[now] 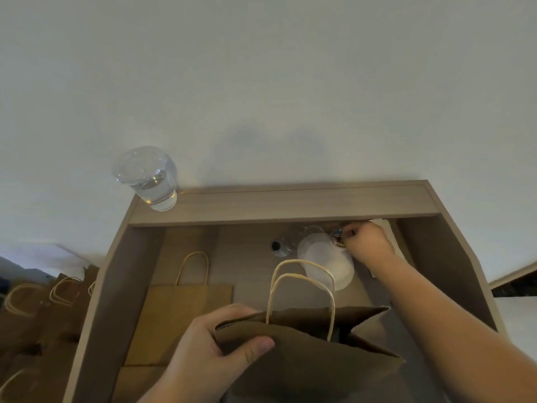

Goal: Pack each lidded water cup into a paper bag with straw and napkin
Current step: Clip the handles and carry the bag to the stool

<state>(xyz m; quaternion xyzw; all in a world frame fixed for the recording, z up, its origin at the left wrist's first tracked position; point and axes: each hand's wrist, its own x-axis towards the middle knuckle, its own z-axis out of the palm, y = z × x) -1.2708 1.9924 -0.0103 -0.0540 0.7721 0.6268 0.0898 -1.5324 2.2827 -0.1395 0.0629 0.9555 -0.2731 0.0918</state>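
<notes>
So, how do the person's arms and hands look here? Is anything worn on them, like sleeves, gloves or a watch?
Both arms are bare as far as the picture shows: no sleeve reaches the right forearm or the left wrist. The left hand and the right hand wear no gloves, and no watch, bracelet or ring shows on either arm or on the fingers.

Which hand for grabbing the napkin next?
Right, probably: the right hand is beside the white napkins at the back, while the left hand grips the rim of the paper bag.
</notes>
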